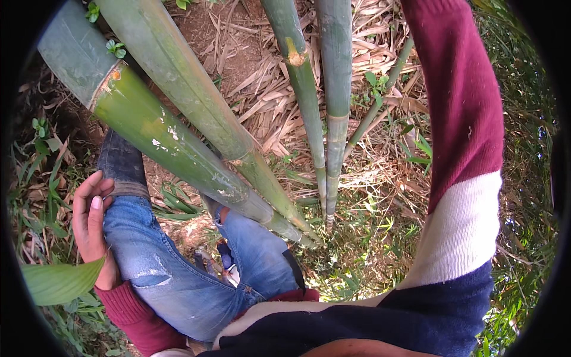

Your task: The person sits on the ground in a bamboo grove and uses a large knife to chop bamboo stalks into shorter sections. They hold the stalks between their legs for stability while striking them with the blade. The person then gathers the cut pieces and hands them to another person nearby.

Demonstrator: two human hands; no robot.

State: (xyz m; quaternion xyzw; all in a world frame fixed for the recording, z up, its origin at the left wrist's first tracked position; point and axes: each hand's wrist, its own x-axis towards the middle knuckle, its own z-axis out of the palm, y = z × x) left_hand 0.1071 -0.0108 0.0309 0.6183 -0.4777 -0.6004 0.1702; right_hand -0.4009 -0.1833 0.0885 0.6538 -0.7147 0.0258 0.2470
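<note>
My left hand (90, 223) is beside my knee at the left, its fingers loosely bent with nothing in them. It is nearest to my blue jeans (146, 250) and a broad green leaf (62, 281). My right arm in a maroon, white and navy sleeve (464, 125) reaches up the right side, and its hand lies beyond the upper edge. Between the arms lean two thick green bamboo culms, one with pale scuffs (169, 140) and one smoother (178, 71). Two slimmer bamboo culms (336, 71) (304, 89) rise at the top centre.
A thin bamboo stem (377, 104) slants right of the culms. Dry bamboo leaves (262, 113) litter the brown soil, with small green plants (422, 152) among them. Dense foliage (523, 149) borders the right side. A dark boot (122, 163) stands under the scuffed culm.
</note>
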